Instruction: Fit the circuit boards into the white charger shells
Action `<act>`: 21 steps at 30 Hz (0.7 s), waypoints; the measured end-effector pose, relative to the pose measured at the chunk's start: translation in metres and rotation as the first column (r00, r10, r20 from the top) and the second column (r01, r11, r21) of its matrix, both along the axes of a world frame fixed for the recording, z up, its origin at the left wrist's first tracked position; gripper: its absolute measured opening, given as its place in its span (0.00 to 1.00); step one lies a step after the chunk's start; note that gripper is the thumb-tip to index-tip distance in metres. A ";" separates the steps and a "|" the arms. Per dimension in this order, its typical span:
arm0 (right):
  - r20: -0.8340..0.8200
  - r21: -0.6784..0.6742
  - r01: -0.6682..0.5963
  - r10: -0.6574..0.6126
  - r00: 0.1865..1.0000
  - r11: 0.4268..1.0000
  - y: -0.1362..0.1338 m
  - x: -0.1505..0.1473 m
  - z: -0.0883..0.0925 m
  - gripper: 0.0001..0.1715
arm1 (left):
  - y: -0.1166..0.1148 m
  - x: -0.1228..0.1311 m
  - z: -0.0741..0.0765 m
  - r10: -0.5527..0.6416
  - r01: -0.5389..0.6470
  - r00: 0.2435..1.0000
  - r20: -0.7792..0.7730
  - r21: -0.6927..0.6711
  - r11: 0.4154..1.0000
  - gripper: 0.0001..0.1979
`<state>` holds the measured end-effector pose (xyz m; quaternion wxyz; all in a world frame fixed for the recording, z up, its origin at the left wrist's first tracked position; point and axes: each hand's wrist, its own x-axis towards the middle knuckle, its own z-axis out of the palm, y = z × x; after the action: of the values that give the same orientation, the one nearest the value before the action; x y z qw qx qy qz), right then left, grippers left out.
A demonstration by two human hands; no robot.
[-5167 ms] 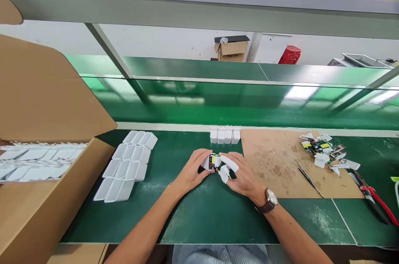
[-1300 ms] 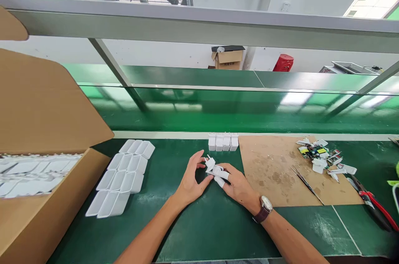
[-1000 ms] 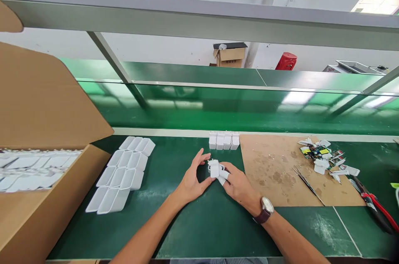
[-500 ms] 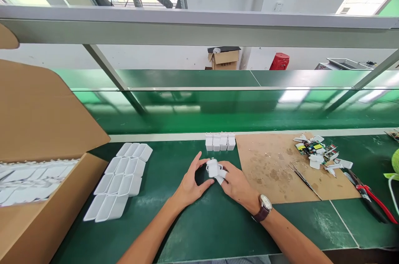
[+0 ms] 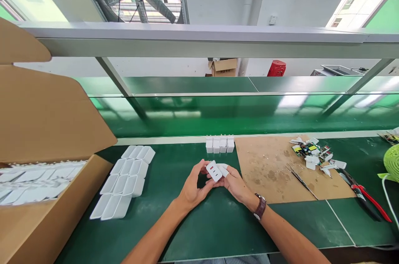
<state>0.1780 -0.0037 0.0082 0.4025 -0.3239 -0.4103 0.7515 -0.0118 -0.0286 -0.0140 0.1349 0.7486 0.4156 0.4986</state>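
A small white USB charger [image 5: 214, 171] is held between both hands above the green bench, its face with dark port slots and a red mark turned up toward me. My left hand [image 5: 193, 183] grips its left side and lower edge with thumb and fingers. My right hand [image 5: 234, 183] holds its right side, white coverings on the fingertips there and a watch at the wrist. Beyond the hands, a row of white charger housings [image 5: 220, 145] with pins on top stands by the bench's back edge. Left of me, several rows of white housings [image 5: 126, 178] lie together.
An open cardboard box [image 5: 71, 206] filled with white parts stands at the left. On the right, a brown board [image 5: 258, 168] carries tweezers [image 5: 301, 181] and a pile of circuit boards [image 5: 313, 151]. Red-and-black pliers [image 5: 368, 199] and a green coil [image 5: 392, 162] lie farther right.
The charger has been turned, so its slotted face now shows instead of its other side. My left fingers have closed in on it. The camera view has tilted up slightly.
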 end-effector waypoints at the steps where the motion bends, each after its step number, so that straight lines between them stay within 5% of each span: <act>1: -0.021 -0.014 -0.007 0.007 1.000 1.000 -0.001 0.000 0.002 0.32 | 0.000 0.001 0.001 0.007 -0.007 1.000 0.003 0.016 1.000 0.39; 13: -0.003 -0.004 -0.025 0.025 1.000 1.000 -0.001 -0.001 0.002 0.32 | -0.003 0.000 0.005 0.029 -0.031 0.999 -0.032 -0.077 0.997 0.39; 16: 0.100 0.132 0.040 -0.054 0.994 0.990 -0.002 0.000 -0.001 0.29 | -0.002 -0.003 0.007 -0.002 0.000 1.000 -0.021 -0.114 0.993 0.45; 18: 0.215 0.379 0.118 -0.211 0.953 0.918 -0.003 0.002 -0.003 0.21 | -0.001 -0.005 0.009 -0.017 0.019 1.000 0.008 -0.186 0.982 0.50; 21: 0.335 0.772 0.014 -0.425 0.841 0.635 -0.004 0.010 -0.005 0.14 | -0.001 -0.007 0.011 -0.059 0.077 0.996 0.067 -0.314 0.946 0.55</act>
<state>0.1877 -0.0073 0.0034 0.4732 -0.3582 -0.7235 0.3527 -0.0186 -0.0294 -0.0033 0.2819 0.7167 0.4602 0.4417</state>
